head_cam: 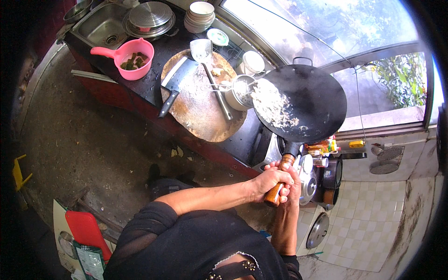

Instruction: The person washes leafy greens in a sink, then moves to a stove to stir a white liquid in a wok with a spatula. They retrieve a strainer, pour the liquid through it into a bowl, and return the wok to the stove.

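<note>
Both my left hand (268, 183) and my right hand (294, 182) are closed around the wooden handle (274, 194) of a black wok (316, 101). The wok is tilted towards the left, and pale, shredded food (271, 103) lies along its left side. Its rim overlaps a metal pot (233, 99), over which a wire strainer (243, 87) rests with some pale food in it. To the left, a cleaver (178, 78) and a spatula with a metal blade (201, 50) lie on a round wooden chopping board (196, 122).
A pink plastic ladle (134, 74) holding dark green pieces stands on the counter near the sink (101, 28). Stacked bowls (199, 17) and a lidded white container (252, 62) stand by the window. A lidded metal pot (308, 187) and dark pans (331, 175) are beside my hands.
</note>
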